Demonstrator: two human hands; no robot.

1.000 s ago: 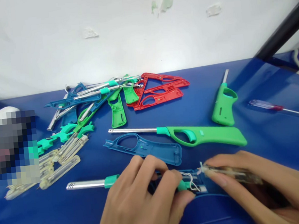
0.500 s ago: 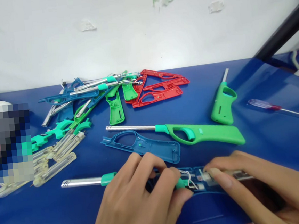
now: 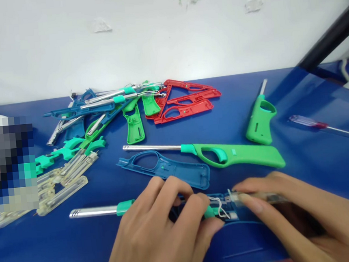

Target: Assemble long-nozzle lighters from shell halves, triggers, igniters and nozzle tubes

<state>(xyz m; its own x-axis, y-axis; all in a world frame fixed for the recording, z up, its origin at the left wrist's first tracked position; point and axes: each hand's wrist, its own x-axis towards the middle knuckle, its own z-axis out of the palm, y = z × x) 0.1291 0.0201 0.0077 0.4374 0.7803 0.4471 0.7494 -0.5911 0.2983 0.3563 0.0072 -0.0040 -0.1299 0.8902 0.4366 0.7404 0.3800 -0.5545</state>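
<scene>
An opened gas lighter lies across the near part of the table, its silver barrel [image 3: 94, 212] pointing left. My left hand [image 3: 167, 225] is closed around its blue half-shell [image 3: 241, 217], over the green trigger part [image 3: 211, 212]. White wires [image 3: 219, 207] loop out beside the fingers. At the shell's right end, my right hand [image 3: 278, 203] pinches a clear gas tank [image 3: 270, 197] between thumb and fingers. The tank's left end sits over the shell, slightly raised; its right part is hidden by the hand. A matching blue half-shell [image 3: 184, 171] lies just behind.
A whole green lighter [image 3: 240, 154] and a shorter green lighter [image 3: 259, 121] lie behind. A screwdriver [image 3: 308, 122] is at right. Red shells [image 3: 187, 110], piled barrels [image 3: 107, 100], green triggers [image 3: 69, 150] and clear tanks [image 3: 62, 196] lie toward the back and left.
The clear tank's left end has lifted and tilted a little in my right hand, showing more of the blue shell. My left hand keeps its hold on the lighter.
</scene>
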